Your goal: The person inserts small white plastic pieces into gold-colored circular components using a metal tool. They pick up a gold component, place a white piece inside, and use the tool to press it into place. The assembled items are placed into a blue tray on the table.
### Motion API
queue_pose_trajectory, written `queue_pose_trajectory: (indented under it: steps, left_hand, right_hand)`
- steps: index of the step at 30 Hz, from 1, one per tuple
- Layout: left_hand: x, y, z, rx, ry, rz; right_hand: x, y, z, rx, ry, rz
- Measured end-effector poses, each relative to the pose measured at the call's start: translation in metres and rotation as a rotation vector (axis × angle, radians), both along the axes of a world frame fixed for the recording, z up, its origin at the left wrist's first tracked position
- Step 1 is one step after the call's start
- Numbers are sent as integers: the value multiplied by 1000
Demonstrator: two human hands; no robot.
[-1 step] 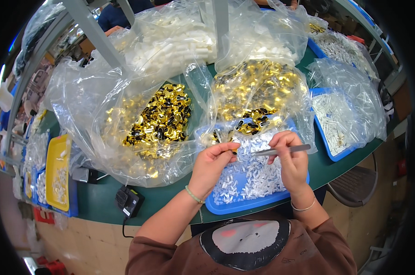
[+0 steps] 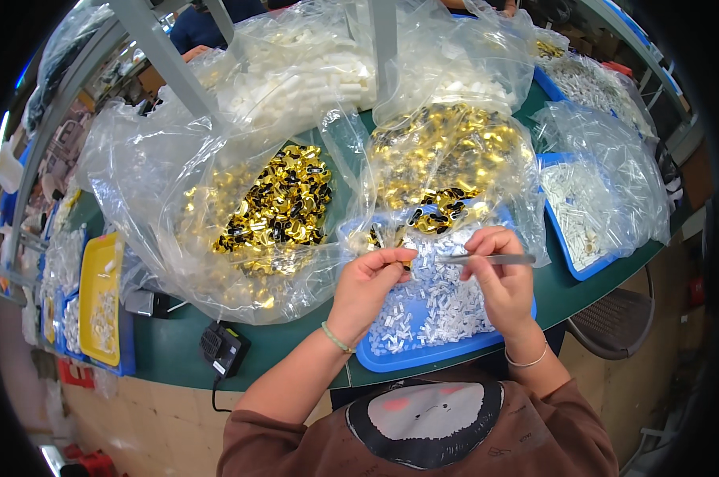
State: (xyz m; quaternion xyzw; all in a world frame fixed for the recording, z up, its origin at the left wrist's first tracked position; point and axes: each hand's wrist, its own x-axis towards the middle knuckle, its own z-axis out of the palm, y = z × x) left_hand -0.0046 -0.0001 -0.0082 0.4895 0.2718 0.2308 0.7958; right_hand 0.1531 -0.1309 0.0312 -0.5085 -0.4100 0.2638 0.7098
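My left hand (image 2: pixel 367 290) is closed, pinching a small gold-and-black piece (image 2: pixel 407 265) between thumb and fingertips. A pair of grey metal tweezers (image 2: pixel 512 259) lies almost level in my right hand (image 2: pixel 498 278), pointing left toward that piece, with a gap between. Whether the tips grip anything is too small to tell. Both hands hover over a blue tray (image 2: pixel 391 364) strewn with small clear-white plastic pieces (image 2: pixel 447 306). Behind the hands, a plastic bag of gold-and-black pieces (image 2: pixel 439 211) spills onto the tray's far end.
Left of the tray lies another open bag of gold pieces (image 2: pixel 284 199). White cylindrical parts (image 2: pixel 312 83) fill bags farther back. A black boxy device (image 2: pixel 224 350) with a cable sits at the table's front edge. A yellow tray (image 2: pixel 89 278) stands far left, another blue tray (image 2: pixel 586 272) at right.
The tweezers' tip has risen slightly, so they lie closer to level. My right fingers have shifted a little around them; my left hand looks almost unchanged.
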Motion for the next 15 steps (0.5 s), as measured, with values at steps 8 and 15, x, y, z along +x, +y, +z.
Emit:
queue_pose_trajectory:
  steps: [8,15]
  left_hand:
    - [-1,-1,2,15,-1,19]
    - [1,-2,5,-51,-22,19]
  right_hand:
    - [-1,-3,2,47,-655,-88]
    - [-7,-5,3,62,-675,-93]
